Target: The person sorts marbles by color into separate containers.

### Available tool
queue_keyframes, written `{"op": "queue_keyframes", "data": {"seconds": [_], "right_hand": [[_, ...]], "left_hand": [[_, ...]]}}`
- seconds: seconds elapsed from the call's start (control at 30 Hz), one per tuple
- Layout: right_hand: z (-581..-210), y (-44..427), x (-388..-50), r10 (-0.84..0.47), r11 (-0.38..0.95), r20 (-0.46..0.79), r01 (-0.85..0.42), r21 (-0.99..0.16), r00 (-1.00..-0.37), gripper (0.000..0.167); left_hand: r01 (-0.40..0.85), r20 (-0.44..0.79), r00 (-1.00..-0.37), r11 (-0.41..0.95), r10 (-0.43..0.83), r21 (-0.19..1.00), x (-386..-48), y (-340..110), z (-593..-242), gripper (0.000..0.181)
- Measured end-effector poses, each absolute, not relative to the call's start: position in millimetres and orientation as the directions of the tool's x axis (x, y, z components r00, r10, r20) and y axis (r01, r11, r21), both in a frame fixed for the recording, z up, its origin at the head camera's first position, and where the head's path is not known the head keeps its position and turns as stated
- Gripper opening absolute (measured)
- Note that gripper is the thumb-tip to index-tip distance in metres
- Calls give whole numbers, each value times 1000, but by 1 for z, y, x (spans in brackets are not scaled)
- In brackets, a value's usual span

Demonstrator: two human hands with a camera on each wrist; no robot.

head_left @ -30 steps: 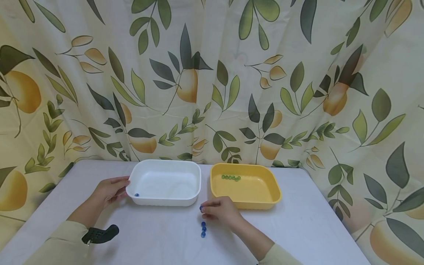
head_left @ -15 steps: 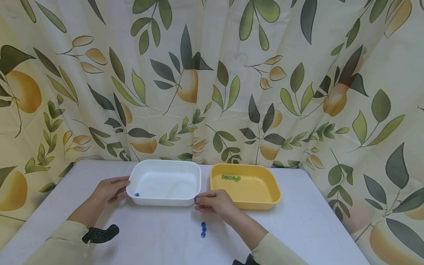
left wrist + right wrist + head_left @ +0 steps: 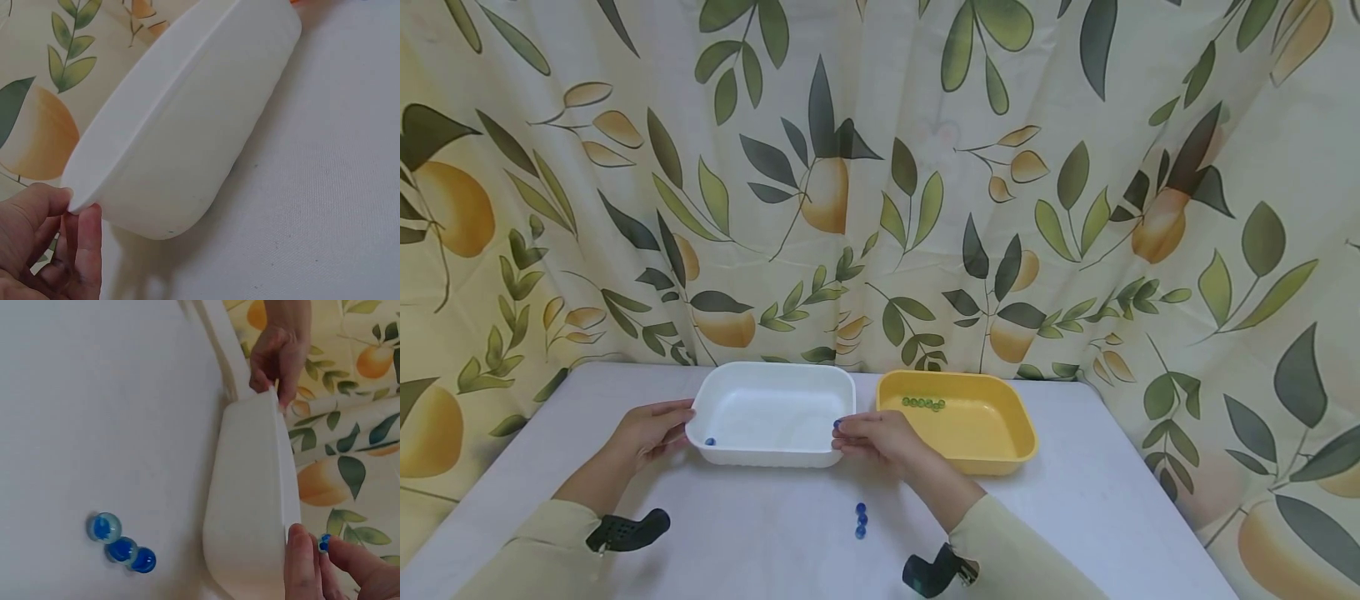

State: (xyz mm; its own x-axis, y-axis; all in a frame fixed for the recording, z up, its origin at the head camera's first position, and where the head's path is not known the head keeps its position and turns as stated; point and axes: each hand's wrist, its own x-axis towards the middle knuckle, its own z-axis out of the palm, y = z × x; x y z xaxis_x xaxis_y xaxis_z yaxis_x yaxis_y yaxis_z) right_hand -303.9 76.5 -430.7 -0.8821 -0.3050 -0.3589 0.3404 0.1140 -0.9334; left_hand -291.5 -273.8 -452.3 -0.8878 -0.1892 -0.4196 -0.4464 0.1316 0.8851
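My left hand (image 3: 651, 429) pinches the rim of the white tray (image 3: 775, 457) at its left end, thumb and fingers on either side of the edge in the left wrist view. A blue glass marble (image 3: 324, 542) is pinched between the thumb and fingertips of my right hand (image 3: 883, 437), which is at the tray's right front corner, by the rim. Inside the tray, one blue marble (image 3: 711, 442) lies in the left front corner. Three blue marbles (image 3: 121, 549) touch each other in a short row on the table, in front of the gap between the trays.
To the right stands a yellow tray (image 3: 985, 464), its left front part hidden behind my right hand. Several green marbles (image 3: 922, 403) line up along its back. A white cloth covers the table (image 3: 760, 533). Behind hangs a leaf-and-fruit patterned curtain (image 3: 880, 208).
My right hand has carried its blue marble up and to the left, from above the row on the table to the white tray's right front corner. The left hand has stayed still.
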Motion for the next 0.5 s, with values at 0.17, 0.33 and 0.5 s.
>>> {"op": "queue_keyframes", "data": {"seconds": [0.17, 0.33, 0.5], "right_hand": [[-428, 67, -311, -285, 88, -397, 389, -917, -872, 30], [-426, 56, -318, -252, 71, -445, 442, -894, -860, 29], [-426, 49, -326, -202, 78, -486, 481, -873, -850, 29]], "left_hand": [[-443, -419, -888, 113, -186, 889, -290, -273, -451, 58], [-439, -416, -890, 108, -186, 892, -289, -273, -451, 58], [-443, -418, -889, 120, -186, 889, -291, -273, -452, 58]]}}
